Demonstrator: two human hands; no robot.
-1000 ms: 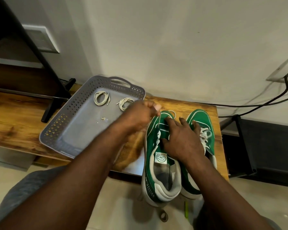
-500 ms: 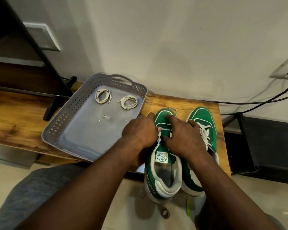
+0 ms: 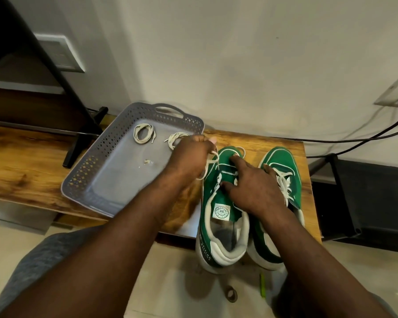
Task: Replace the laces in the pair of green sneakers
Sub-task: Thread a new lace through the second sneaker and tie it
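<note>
A wooden desk stands against a pale wall. At centre-left, a grey tray holds two coiled laces. The left hand pinches a white lace running from the centre sneaker — the right hand presses on it, fingers spread. It and the second sneaker lie parallel, toes toward the wall, heels past the near edge.

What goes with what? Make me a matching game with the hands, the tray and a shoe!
Things:
1. left hand
2. right hand
3. tray
4. right sneaker

States:
A. laced up
B. holds two coiled laces
C. pinches a lace
D. rests on the left sneaker

Pairs: 1-C, 2-D, 3-B, 4-A
</note>
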